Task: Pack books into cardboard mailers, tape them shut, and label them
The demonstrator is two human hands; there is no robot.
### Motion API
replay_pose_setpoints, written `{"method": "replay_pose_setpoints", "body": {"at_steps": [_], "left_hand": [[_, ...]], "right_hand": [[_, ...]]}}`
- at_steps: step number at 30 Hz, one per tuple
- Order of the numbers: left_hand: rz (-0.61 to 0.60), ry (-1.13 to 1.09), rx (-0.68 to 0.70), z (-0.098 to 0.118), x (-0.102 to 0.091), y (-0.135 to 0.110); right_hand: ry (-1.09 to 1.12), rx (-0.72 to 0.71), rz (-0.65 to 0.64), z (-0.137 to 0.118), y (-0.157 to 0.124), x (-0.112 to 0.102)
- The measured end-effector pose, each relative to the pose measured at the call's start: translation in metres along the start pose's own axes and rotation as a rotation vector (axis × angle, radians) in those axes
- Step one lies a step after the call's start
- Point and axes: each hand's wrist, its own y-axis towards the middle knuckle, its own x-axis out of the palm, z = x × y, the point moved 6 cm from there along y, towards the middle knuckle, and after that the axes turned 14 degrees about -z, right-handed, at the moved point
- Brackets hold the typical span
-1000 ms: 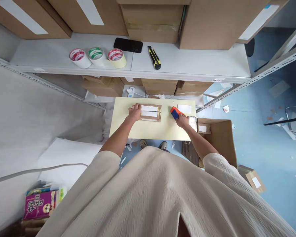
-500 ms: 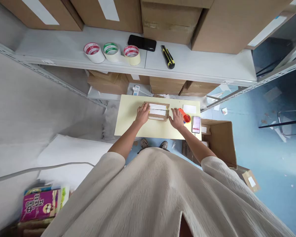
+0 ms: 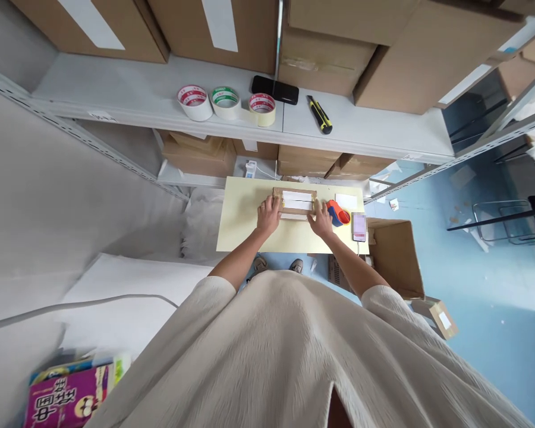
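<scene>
A small brown cardboard box (image 3: 295,201) with a white label and tape on top sits on the pale yellow table (image 3: 243,223). My left hand (image 3: 268,215) grips its left end. My right hand (image 3: 321,219) grips its right end. An orange and blue tape dispenser (image 3: 337,213) lies on the table just right of my right hand. A phone (image 3: 359,226) with a lit screen lies beyond it at the table's right edge.
A white paper slip (image 3: 346,201) lies at the table's back right. The shelf above holds three tape rolls (image 3: 225,103), a black phone (image 3: 275,90), a yellow-black utility knife (image 3: 320,115) and large cartons. An open carton (image 3: 396,255) stands right of the table.
My right hand let go of the tape dispenser, left it on the table and moved left to the box's right end. My left hand stayed on the box's left end.
</scene>
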Motion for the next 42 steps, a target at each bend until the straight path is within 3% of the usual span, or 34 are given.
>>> {"method": "replay_pose_setpoints", "body": {"at_steps": [5,12,14,18,21,25,32,36,42], "left_hand": [[0.026,-0.242,-0.021,-0.019,0.000,0.003],[0.116,-0.255,0.086,-0.026,-0.029,0.006],[0.022,-0.166,0.148,-0.022,-0.024,0.007],[-0.208,0.028,0.244,-0.010,0.004,0.005],[-0.264,0.116,0.284,-0.001,0.023,0.003],[-0.309,0.172,0.246,0.006,0.039,0.007],[-0.282,0.127,0.150,0.019,0.035,0.029],[-0.265,0.087,0.082,0.030,0.027,0.039],[-0.254,0.056,-0.043,0.043,0.020,0.054]], "right_hand": [[0.200,-0.023,0.013,-0.011,-0.003,0.001],[0.521,-0.054,0.098,-0.026,0.011,-0.016],[0.569,-0.090,0.096,-0.032,0.015,-0.016],[0.514,-0.142,0.048,-0.032,0.018,-0.008],[0.462,-0.104,0.019,-0.010,0.012,0.002],[0.398,0.055,0.001,0.042,0.002,0.012],[0.322,0.271,0.007,0.128,0.000,0.007],[0.328,0.274,0.048,0.147,0.011,0.002],[0.352,0.159,0.052,0.149,0.034,0.004]]}}
